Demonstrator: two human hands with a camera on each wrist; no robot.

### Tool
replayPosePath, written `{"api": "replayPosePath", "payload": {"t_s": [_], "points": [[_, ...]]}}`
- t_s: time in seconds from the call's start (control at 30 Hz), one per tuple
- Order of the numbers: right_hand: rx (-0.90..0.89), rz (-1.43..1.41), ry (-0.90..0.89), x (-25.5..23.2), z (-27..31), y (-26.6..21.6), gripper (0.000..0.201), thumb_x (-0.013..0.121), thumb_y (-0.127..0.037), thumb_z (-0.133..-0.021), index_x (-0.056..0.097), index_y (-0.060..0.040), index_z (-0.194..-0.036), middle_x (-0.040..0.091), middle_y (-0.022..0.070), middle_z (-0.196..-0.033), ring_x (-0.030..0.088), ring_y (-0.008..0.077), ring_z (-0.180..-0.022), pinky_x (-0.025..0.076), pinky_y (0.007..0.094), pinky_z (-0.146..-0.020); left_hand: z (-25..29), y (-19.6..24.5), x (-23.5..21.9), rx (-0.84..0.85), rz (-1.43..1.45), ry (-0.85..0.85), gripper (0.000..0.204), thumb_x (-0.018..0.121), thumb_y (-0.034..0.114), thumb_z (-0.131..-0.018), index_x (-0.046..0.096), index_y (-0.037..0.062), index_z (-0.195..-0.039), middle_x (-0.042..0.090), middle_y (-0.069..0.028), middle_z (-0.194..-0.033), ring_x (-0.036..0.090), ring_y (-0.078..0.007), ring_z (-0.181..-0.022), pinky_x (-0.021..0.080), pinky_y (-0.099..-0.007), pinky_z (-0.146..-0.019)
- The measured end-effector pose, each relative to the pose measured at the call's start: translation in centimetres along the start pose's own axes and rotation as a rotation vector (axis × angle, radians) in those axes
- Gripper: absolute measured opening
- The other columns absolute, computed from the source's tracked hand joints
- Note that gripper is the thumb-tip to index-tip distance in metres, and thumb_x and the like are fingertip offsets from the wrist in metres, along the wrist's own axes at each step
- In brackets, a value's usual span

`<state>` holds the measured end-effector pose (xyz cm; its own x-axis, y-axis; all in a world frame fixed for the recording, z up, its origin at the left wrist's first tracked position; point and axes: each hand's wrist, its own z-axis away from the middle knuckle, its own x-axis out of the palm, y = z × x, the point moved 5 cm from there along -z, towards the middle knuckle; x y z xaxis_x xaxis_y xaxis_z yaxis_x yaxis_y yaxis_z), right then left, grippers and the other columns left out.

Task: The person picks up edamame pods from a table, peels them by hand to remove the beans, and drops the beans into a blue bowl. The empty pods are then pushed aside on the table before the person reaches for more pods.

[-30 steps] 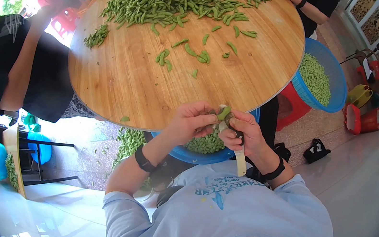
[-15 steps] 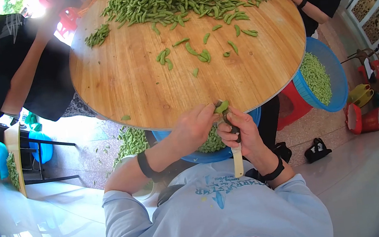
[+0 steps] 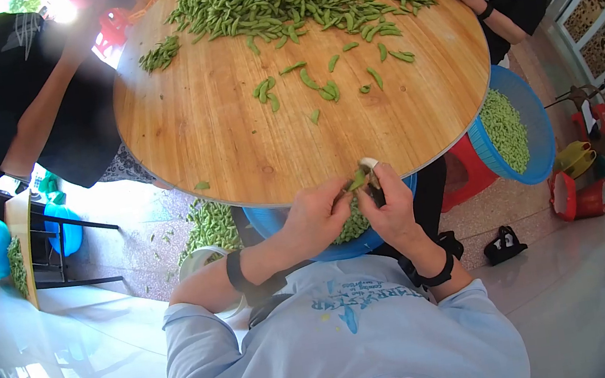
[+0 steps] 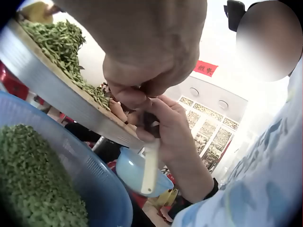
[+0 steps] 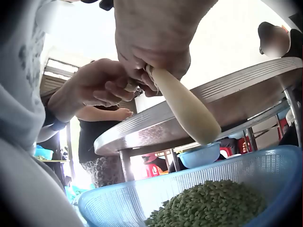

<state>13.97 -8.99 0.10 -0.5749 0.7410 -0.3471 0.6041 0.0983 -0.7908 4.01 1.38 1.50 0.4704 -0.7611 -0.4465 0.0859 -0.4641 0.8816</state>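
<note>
Over the blue basket's near side, the left hand (image 3: 314, 220) pinches a green pod (image 3: 358, 180) at its fingertips. Close against it, the right hand (image 3: 391, 203) grips a tool whose pale handle (image 4: 149, 171) sticks out below the fingers in the left wrist view. The same handle (image 5: 187, 106) looks large in the right wrist view, above the blue basket (image 5: 113, 201) of shelled beans (image 5: 208, 205). Fingers of both hands meet around the pod, and the tool's working end is hidden. A pale piece (image 3: 368, 162) shows at the right fingertips.
A round wooden table (image 3: 219, 146) carries a large heap of pods (image 3: 268, 0) and scattered ones. Another blue basket of beans (image 3: 503, 133) stands at the right. People are at both sides; pods (image 3: 211, 225) lie on the floor at the left, by a white bucket (image 3: 204, 255).
The left hand has come lower and turned over beside the right. In the head view, the pale handle that hung below the right hand is out of sight.
</note>
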Motion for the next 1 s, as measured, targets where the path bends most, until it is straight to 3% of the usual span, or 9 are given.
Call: {"api": "replayPosePath", "payload": {"t_s": [0.13, 0.23, 0.3, 0.47, 0.53, 0.67, 0.73, 0.93, 1.0], "points": [[-0.114, 0.125, -0.139, 0.6, 0.7, -0.2, 0.037, 0.061, 0.009, -0.070, 0.052, 0.0039, -0.106, 0.055, 0.0189, -0.092, 0.059, 0.0327, -0.074, 0.049, 0.0342, -0.061, 1.0, 0.1, 0.3, -0.039, -0.036, -0.068, 0.013, 0.059, 0.007, -0.082, 0.058, -0.0017, -0.092, 0.059, -0.0180, -0.067, 0.059, -0.0268, -0.056, 0.047, -0.0346, -0.053], [-0.105, 0.133, -0.207, 0.6, 1.0, 0.5, 0.032, 0.059, 0.010, -0.068, 0.053, 0.0026, -0.098, 0.054, 0.0184, -0.085, 0.059, 0.0335, -0.073, 0.048, 0.0359, -0.059, 2.4, 1.5, -0.4, 0.034, -0.123, -0.169, 0.011, 0.056, 0.004, -0.080, 0.055, -0.0020, -0.089, 0.058, -0.0197, -0.066, 0.060, -0.0351, -0.059, 0.046, -0.0383, -0.052], [-0.171, 0.141, -0.270, 0.3, 1.7, -0.1, 0.030, 0.061, 0.008, -0.067, 0.053, 0.0019, -0.095, 0.054, 0.0172, -0.082, 0.058, 0.0326, -0.070, 0.047, 0.0367, -0.057, 3.8, 2.0, -2.0, -0.044, -0.225, -0.318, 0.011, 0.055, 0.004, -0.079, 0.054, -0.0001, -0.089, 0.059, -0.0194, -0.068, 0.060, -0.0382, -0.065, 0.048, -0.0423, -0.055], [-0.355, 0.145, -0.245, -0.2, 2.1, -0.5, 0.025, 0.065, 0.004, -0.065, 0.054, 0.0003, -0.087, 0.053, 0.0140, -0.073, 0.057, 0.0308, -0.065, 0.046, 0.0385, -0.054, 7.1, -1.7, -8.6, 0.032, -0.833, -0.541, 0.015, 0.060, 0.012, -0.078, 0.057, 0.0037, -0.090, 0.062, -0.0175, -0.074, 0.062, -0.0370, -0.071, 0.049, -0.0457, -0.061], [-0.350, 0.236, -0.301, 0.1, 2.3, -0.5, 0.025, 0.067, 0.003, -0.066, 0.053, 0.0011, -0.087, 0.054, 0.0138, -0.074, 0.057, 0.0298, -0.064, 0.046, 0.0366, -0.053, 5.4, -2.7, -10.5, -0.205, -0.962, -0.673, 0.014, 0.060, 0.013, -0.079, 0.059, 0.0040, -0.089, 0.062, -0.0175, -0.075, 0.061, -0.0379, -0.072, 0.049, -0.0446, -0.061], [-0.226, 0.101, -0.287, 0.5, 1.4, -0.5, 0.022, 0.067, 0.002, -0.070, 0.053, 0.0017, -0.087, 0.055, 0.0138, -0.073, 0.057, 0.0292, -0.062, 0.046, 0.0359, -0.052, -4.0, -4.4, -12.5, 0.134, -0.718, -0.090, 0.017, 0.055, 0.007, -0.081, 0.061, 0.0054, -0.097, 0.060, -0.0180, -0.079, 0.060, -0.0398, -0.078, 0.048, -0.0446, -0.066], [-0.189, 0.095, -0.329, 0.6, 1.2, -0.6, 0.020, 0.067, 0.001, -0.074, 0.053, 0.0027, -0.088, 0.055, 0.0144, -0.073, 0.057, 0.0294, -0.061, 0.045, 0.0348, -0.052, -8.7, -4.9, -12.5, 0.280, -0.766, 0.016, 0.019, 0.056, 0.002, -0.076, 0.060, 0.0052, -0.095, 0.058, -0.0170, -0.088, 0.060, -0.0377, -0.082, 0.048, -0.0452, -0.069], [-0.077, -0.074, -0.316, -0.2, 1.2, -0.1, 0.025, 0.063, 0.001, -0.080, 0.056, 0.0061, -0.103, 0.055, 0.0143, -0.075, 0.056, 0.0230, -0.060, 0.044, 0.0312, -0.052, -14.5, -8.9, -12.1, 0.240, -1.025, -0.136, 0.027, 0.055, -0.002, -0.076, 0.060, 0.0052, -0.101, 0.052, -0.0149, -0.092, 0.058, -0.0354, -0.090, 0.048, -0.0435, -0.073], [-0.011, -0.184, -0.314, -0.2, 1.6, 1.0, 0.029, 0.059, 0.000, -0.084, 0.053, 0.0064, -0.111, 0.056, 0.0124, -0.075, 0.054, 0.0186, -0.058, 0.042, 0.0285, -0.051, -14.4, -8.3, -12.6, 0.387, -0.930, 0.026, 0.025, 0.057, 0.001, -0.077, 0.060, 0.0050, -0.101, 0.052, -0.0150, -0.095, 0.056, -0.0349, -0.093, 0.048, -0.0422, -0.075]]}}
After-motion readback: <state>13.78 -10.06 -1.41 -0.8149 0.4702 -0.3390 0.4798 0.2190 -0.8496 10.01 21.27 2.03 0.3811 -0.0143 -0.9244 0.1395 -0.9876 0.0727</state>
